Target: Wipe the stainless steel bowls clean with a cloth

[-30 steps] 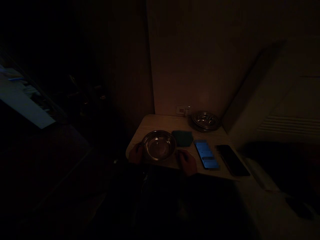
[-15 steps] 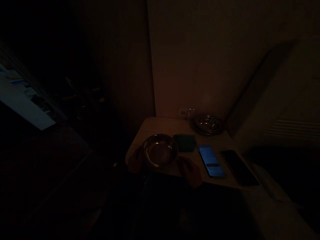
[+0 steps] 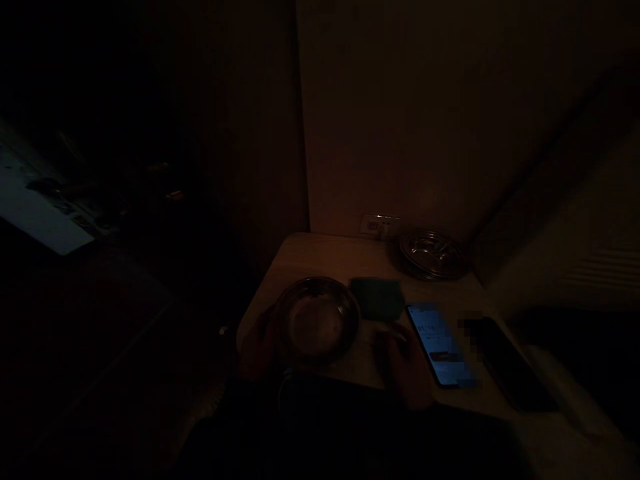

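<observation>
A shiny metal bowl (image 3: 316, 327) sits at the front left of a small wooden table. My left hand (image 3: 257, 350) is at the bowl's left side, its fingers closed on the rim, though darkness hides the exact grip. Apart from the bowl, my right hand (image 3: 409, 370) is over the table between it and a lit phone (image 3: 437, 350). The fingers there look bent, with a pale streak by them; blur and low light hide whether they hold anything. Just beyond that hand lies a green cloth or sponge-like piece (image 3: 377, 299).
Metal plates (image 3: 433, 255) are stacked at the table's (image 3: 325, 253) back right, near a wall socket (image 3: 379, 225). A dark phone-like slab (image 3: 517, 367) lies at the right edge. The room is very dim, with a wall behind the table.
My right hand has come away from the bowl's right side and moved right, toward the lit phone. My left hand stays at the bowl. The view has shifted slightly.
</observation>
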A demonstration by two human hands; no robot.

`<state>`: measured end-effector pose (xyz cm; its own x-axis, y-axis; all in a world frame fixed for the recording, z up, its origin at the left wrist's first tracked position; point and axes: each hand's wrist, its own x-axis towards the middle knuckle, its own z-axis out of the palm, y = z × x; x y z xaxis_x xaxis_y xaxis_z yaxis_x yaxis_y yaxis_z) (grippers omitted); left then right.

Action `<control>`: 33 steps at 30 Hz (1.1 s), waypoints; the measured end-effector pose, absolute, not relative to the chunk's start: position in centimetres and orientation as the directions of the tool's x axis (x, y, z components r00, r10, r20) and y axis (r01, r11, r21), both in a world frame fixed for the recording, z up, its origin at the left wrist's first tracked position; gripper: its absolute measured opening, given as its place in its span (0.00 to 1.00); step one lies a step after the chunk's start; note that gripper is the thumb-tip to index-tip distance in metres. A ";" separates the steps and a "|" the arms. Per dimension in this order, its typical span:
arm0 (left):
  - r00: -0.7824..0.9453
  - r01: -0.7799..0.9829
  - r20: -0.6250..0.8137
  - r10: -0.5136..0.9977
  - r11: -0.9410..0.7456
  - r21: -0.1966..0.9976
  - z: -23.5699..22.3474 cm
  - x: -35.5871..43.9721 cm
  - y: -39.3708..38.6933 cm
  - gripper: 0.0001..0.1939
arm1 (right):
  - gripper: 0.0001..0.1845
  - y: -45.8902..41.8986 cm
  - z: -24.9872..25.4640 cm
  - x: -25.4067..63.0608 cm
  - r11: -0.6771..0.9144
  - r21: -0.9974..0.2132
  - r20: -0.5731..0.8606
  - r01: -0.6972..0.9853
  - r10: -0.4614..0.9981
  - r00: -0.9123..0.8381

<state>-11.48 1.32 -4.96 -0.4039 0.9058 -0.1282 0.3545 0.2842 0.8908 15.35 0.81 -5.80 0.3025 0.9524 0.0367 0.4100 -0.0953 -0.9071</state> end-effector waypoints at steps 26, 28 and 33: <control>-0.388 0.366 -0.245 0.889 0.392 0.844 -4.8 -11.7 1.0 0.31 | 0.22 12.8 -3.4 14.3 -0.109 -0.780 0.019 0.616 0.980 0.197; -0.397 0.358 -0.252 0.882 0.402 0.843 -4.9 -11.8 1.1 0.31 | 0.20 13.1 -3.3 14.0 -0.093 -0.807 0.040 0.583 0.977 0.211; -0.387 0.356 -0.271 0.881 0.414 0.838 -5.0 -11.8 1.1 0.30 | 0.19 13.3 -3.2 13.2 -0.080 -0.873 0.050 0.482 0.967 0.251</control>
<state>-11.75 1.13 -5.04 -0.3874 0.8813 -0.2705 0.3558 0.4137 0.8380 13.19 13.31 -3.18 0.2509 0.9667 0.0501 0.4820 -0.0798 -0.8725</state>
